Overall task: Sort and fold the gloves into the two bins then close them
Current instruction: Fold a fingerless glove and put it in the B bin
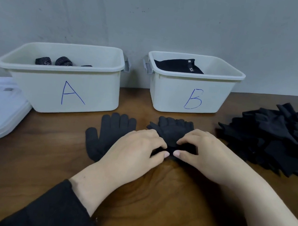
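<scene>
Both hands pinching one dark knit glove (173, 132) on the bench (26, 169)
Left hand (136, 148) and right hand (201, 152) curl fingers round its cuff, just before bin B (192, 97); bin A (63, 92) sits left.

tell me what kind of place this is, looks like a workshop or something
Probably a plain sorting or packing station, not a workshop: a wooden table against a bare grey wall, two white bins hand-marked A and B, and a pile of black gloves waiting.
</scene>
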`<state>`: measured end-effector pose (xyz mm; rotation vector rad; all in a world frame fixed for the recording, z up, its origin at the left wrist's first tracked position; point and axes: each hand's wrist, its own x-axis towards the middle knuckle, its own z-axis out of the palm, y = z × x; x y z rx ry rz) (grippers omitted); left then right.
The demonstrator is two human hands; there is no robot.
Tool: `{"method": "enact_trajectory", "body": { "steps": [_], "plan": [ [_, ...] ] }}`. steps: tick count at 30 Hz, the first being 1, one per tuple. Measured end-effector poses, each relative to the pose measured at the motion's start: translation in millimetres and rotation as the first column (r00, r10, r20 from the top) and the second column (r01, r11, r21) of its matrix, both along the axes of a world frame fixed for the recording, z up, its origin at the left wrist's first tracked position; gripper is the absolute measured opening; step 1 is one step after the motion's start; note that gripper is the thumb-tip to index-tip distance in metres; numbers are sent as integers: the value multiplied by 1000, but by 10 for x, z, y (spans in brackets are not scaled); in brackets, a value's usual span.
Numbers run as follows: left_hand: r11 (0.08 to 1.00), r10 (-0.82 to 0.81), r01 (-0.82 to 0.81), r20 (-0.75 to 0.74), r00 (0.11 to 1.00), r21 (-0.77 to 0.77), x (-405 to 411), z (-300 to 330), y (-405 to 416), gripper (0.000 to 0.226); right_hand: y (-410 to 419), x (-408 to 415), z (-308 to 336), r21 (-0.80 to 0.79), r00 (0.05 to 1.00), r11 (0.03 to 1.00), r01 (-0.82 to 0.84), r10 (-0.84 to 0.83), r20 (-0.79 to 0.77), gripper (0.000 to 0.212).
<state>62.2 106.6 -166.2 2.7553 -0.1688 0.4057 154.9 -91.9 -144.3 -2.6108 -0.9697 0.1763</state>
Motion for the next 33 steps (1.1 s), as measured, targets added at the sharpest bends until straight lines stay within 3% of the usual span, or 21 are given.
{"method": "enact_trajectory", "body": {
  "steps": [4, 9, 13, 17, 22, 26, 33],
  "plan": [
    [995, 95, -96, 55, 994, 9, -74, -3, 214, 22, 18, 14, -31, 12, 1000, 1000, -13, 13, 13, 29],
    [897, 434, -441, 158, 887, 9, -194, -10, 684, 20, 70, -30, -52, 39, 998, 998, -46, 44, 45, 21],
    [788, 599, -590, 3, 801, 177, -300, -31, 983, 38, 117, -87, -41, 8, 999, 999, -36, 36, 41, 37],
    [816, 559, -547, -14, 829, 188, -294, -99, 1041, 36, 172, -168, -58, -24, 998, 998, -50, 50, 31, 55],
    [837, 531, -522, -19, 847, 165, -277, -154, 1045, 35, 347, -289, -168, -37, 988, 999, 25, -20, 150, 55],
    [805, 581, -583, 55, 812, 113, -399, -59, 1282, 35, 466, -371, -215, -7, 976, 996, 84, -81, 202, 49],
    [716, 665, -666, 89, 742, 210, -711, 59, 1554, 30, 613, -523, -201, 59, 978, 992, 110, -118, 174, 50]
  ]
}}
